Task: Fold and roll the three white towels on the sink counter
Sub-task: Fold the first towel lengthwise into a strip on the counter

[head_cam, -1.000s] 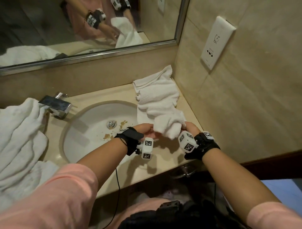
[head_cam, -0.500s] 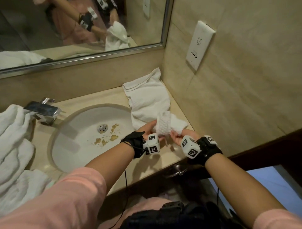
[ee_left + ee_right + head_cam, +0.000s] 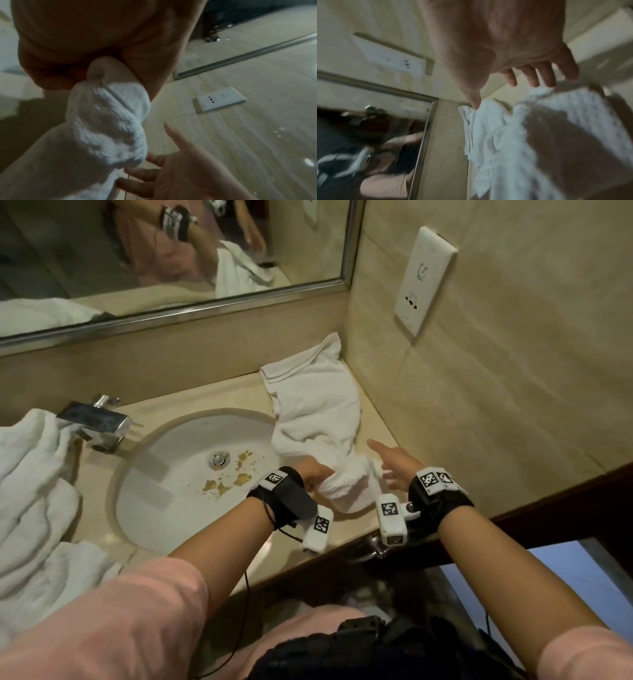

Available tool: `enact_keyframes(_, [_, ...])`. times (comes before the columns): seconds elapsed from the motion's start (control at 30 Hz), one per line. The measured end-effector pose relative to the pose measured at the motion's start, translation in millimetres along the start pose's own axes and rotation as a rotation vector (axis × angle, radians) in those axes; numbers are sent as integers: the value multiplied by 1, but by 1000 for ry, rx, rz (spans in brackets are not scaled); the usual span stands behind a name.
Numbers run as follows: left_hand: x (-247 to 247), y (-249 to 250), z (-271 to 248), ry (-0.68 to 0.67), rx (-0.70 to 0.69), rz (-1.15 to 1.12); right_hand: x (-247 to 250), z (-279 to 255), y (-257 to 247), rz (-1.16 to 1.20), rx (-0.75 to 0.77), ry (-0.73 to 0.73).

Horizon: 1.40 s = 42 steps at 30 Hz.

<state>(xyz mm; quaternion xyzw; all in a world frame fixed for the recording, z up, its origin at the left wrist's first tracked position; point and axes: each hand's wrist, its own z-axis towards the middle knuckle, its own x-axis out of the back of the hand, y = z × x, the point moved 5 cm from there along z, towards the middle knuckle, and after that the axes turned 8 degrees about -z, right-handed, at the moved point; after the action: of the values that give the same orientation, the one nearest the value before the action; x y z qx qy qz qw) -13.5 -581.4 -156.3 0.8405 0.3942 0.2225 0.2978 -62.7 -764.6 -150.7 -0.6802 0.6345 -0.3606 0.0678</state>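
A white towel (image 3: 318, 412) lies along the counter to the right of the sink, its far end against the corner wall and its near end bunched into a partial roll (image 3: 349, 487). My left hand (image 3: 317, 475) grips that bunched end; the left wrist view shows my fingers and thumb curled round the towel (image 3: 109, 121). My right hand (image 3: 394, 462) hovers just right of the roll with fingers spread and straight, holding nothing. In the right wrist view that hand (image 3: 513, 65) is above the towel (image 3: 496, 135). More white towels (image 3: 30, 494) are heaped left of the sink.
The round sink basin (image 3: 154, 491) has brown stains near its drain, and a chrome faucet (image 3: 92, 422) stands at its back left. A mirror (image 3: 171, 251) runs along the back wall. A white socket plate (image 3: 424, 278) is on the tiled right wall. The counter's front edge is close below my wrists.
My right hand has let go of the towel's near end and opened. The roll, lifted between both hands half a second ago, now lies lower, held by my left hand alone.
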Motion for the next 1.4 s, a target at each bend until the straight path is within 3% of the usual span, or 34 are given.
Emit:
enact_keyframes(0.07, [4,1,-5,88,-44,74,-19,7,4,85,-76,-185])
enact_keyframes(0.13, [7,-4,-10,113,-46,38,-35,25,16,62,-106,-252])
enact_keyframes(0.27, [14,-9,-22,75,-101,-160,-42,40,20,-412,26,-216])
enact_keyframes(0.37, [23,-6,-33,69,-142,-341,-28,24,18,-526,56,-105])
enact_keyframes(0.43, [29,-4,-43,103,-152,-432,-18,11,12,-571,98,-129])
enact_keyframes(0.53, [43,-6,-46,183,-178,-610,-7,-7,8,-278,116,-205])
enact_keyframes(0.6, [50,-5,-52,275,-224,-754,4,-10,13,109,39,-164])
enact_keyframes(0.67, [56,-6,-58,388,-274,-911,11,-17,11,328,92,-163])
enact_keyframes(0.77, [65,-11,-73,627,-402,-1014,22,-31,7,742,54,-216])
enact_keyframes(0.87, [70,-21,-90,814,-487,-988,42,-38,-8,848,149,-136])
enact_keyframes(0.93, [69,-25,-100,851,-520,-981,49,-41,-15,912,234,-137])
enact_keyframes(1.07, [67,-37,-105,750,-418,-1195,50,-54,-16,979,324,-186])
enact_keyframes(1.2, [55,-62,-116,404,-181,-1305,44,-69,-3,1032,270,-233])
enact_keyframes(1.27, [53,-75,-121,271,-158,-1439,40,-75,11,1091,186,-202])
enact_keyframes(1.37, [58,-91,-121,294,-174,-1509,36,-91,26,1122,188,-177])
enact_keyframes(1.4, [53,-91,-125,237,-185,-1520,34,-97,31,1093,198,-175])
